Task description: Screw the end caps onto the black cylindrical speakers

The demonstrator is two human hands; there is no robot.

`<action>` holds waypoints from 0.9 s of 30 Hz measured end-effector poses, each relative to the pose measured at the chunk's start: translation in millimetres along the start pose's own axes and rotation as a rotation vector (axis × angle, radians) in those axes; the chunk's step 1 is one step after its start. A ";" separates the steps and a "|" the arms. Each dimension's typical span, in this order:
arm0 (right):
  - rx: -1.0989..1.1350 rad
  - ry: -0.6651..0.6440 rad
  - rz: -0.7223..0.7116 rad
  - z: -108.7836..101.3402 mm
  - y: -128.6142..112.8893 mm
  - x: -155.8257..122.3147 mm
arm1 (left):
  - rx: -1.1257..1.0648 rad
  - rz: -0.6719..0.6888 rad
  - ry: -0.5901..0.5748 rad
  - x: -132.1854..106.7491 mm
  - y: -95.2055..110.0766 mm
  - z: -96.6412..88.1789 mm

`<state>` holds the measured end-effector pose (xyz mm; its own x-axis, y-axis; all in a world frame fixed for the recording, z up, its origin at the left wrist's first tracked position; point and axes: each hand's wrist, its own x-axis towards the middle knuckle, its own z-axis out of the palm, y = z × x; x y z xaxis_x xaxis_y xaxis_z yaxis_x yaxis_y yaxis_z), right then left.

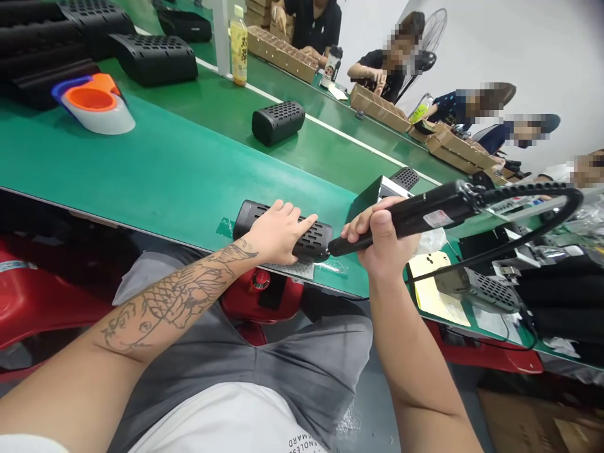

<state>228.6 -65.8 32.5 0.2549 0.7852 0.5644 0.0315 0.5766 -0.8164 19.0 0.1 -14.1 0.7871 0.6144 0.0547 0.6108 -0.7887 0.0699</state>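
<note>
My left hand (280, 234) is bare; just behind its wrist a dark line tattoo (174, 299) runs up the forearm, patterned with fish-like scales. Farther back from that hand, past the elbow, sits a white sleeve (28, 443). My right hand (384, 245) is bare too. Nearer me than both hands are my creased grey legwear (306, 358), seamed down the middle, and my white shirt (226, 418), printed with small dark lettering (304, 442).
</note>
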 end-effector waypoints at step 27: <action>-0.067 -0.168 0.085 -13.0 2.8 -1.2 | 0.007 -0.053 -0.024 2.1 8.2 0.1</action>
<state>240.9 -68.0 28.0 0.0949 0.8604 0.5008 0.0822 0.4946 -0.8652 25.7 -5.1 -13.6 0.7555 0.6545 0.0273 0.6520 -0.7554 0.0655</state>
